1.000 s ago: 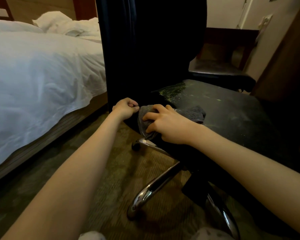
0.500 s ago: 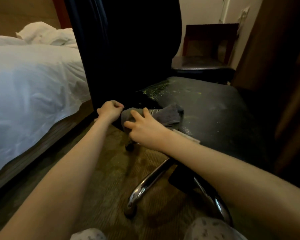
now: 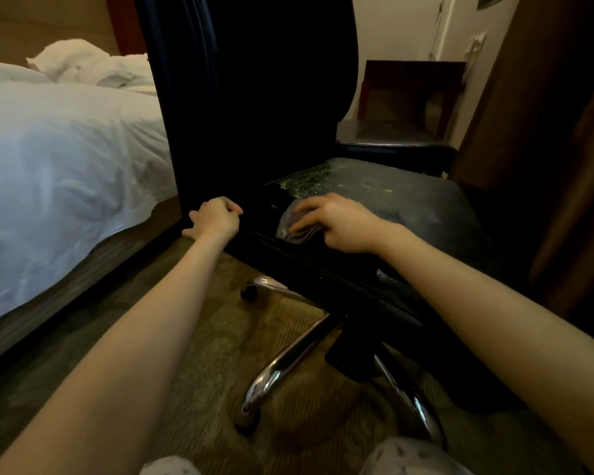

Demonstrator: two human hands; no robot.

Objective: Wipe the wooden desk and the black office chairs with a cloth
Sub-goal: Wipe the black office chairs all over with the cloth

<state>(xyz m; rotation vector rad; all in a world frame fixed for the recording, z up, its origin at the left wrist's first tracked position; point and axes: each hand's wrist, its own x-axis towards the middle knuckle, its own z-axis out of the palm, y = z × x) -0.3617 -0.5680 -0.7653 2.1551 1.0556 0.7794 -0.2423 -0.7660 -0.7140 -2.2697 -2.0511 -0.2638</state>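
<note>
Right hand [image 3: 336, 222] presses cloth [image 3: 297, 232] onto chair [image 3: 408, 207] seat, near left edge, fingers bent round it. Left hand [image 3: 216, 217] curled at seat corner; actual grip, can't tell.

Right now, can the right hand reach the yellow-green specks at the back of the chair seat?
Probably yes: the right hand, on the gray cloth, lies on the black office chair seat just short of the yellow-green specks, with bare seat between.

office chair [image 3: 408, 207] 1; wooden chair [image 3: 412, 94] 1; cloth [image 3: 287, 224] 1; bed [image 3: 66, 149] 1; left hand [image 3: 216, 219] 1; right hand [image 3: 340, 224] 1
</note>
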